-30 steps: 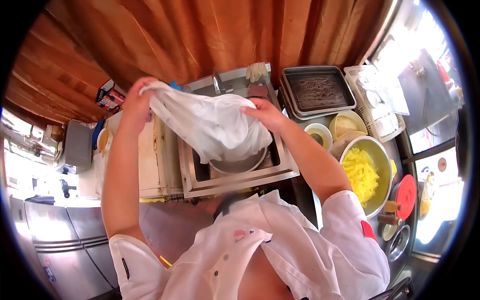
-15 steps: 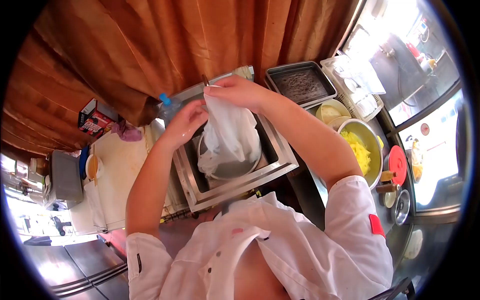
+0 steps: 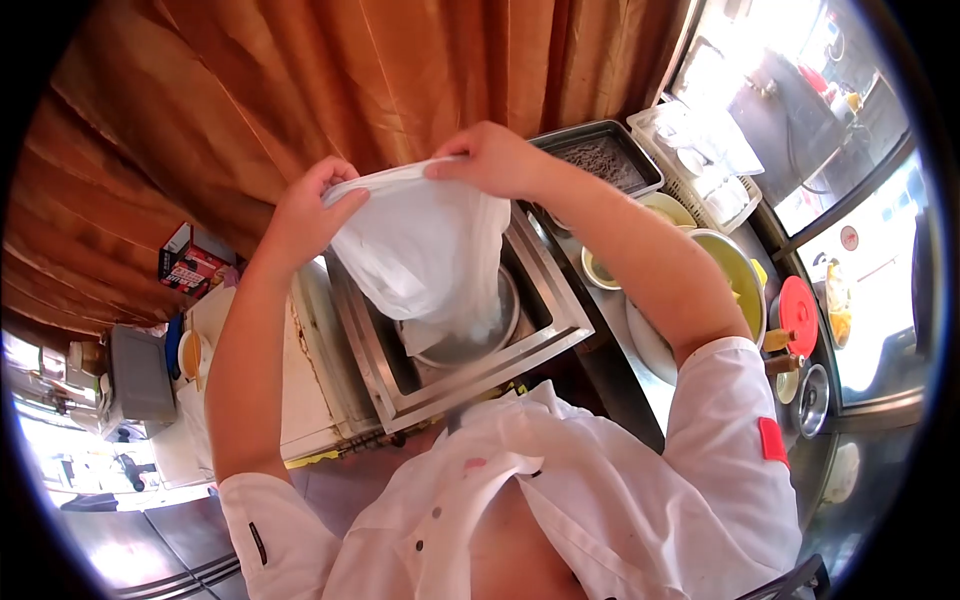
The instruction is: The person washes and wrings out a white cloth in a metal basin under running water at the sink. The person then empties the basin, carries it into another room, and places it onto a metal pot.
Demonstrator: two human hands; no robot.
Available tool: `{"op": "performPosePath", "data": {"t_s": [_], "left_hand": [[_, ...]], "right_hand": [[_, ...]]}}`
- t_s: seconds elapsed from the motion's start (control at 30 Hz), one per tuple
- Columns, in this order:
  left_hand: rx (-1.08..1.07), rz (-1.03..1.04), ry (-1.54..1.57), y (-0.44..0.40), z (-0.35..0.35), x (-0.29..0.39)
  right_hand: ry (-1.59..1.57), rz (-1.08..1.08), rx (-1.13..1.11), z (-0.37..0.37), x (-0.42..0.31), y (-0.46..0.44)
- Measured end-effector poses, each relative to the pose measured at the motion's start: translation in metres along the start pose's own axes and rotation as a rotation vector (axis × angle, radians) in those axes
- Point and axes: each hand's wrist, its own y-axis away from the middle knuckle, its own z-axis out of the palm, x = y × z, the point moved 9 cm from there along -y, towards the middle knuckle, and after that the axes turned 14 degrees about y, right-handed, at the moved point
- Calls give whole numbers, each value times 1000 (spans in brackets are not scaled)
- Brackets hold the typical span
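Observation:
A thin white bag (image 3: 415, 235) is stretched out between my two hands, its upper edge pulled nearly straight. At the upper left corner, my left hand (image 3: 318, 212) pinches that edge between thumb and fingers. My right hand (image 3: 490, 160) grips the same edge farther right. The lower part of the bag hangs over a round metal pot (image 3: 510, 320), hiding much of it. The pot sits inside a square steel frame (image 3: 500, 370). Whether the bag's bottom touches the pot, I cannot tell.
Left of the frame lies a pale board (image 3: 300, 390), with a red and black box (image 3: 195, 262) behind. To the right are a dark tray (image 3: 640, 160), a white basket (image 3: 735, 210), a large metal bowl (image 3: 752, 265) and a red lid (image 3: 797, 315). A brown curtain (image 3: 300, 80) hangs behind.
My left hand has moved left and taken hold of the bag's edge. The bag, bunched and hanging from my right hand before, is now spread wide between both hands.

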Motion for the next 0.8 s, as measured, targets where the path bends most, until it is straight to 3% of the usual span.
{"op": "performPosePath", "data": {"t_s": [0.13, 0.2, 0.27, 0.3, 0.6, 0.63, 0.7, 0.8], "left_hand": [[65, 7, -99, -4, -7, 28], [96, 56, -137, -5, -4, 42], [179, 289, -340, -2, -1, 70], [175, 286, -343, -2, 2, 75], [251, 349, -735, 6, 5, 74], [233, 297, -794, 4, 3, 67], [215, 246, -852, 6, -5, 55], [156, 132, -927, 6, -17, 29]], "right_hand": [[216, -28, -9, 21, 9, 5], [268, -191, 124, 29, 10, 5], [351, -182, 172, 39, 22, 6], [443, -168, 222, 39, 27, 8], [324, -125, 202, 44, 60, 8], [325, -121, 205, 38, 60, 8], [16, 50, 70, 33, 70, 9], [14, 40, 70, 14, 57, 14]]}}
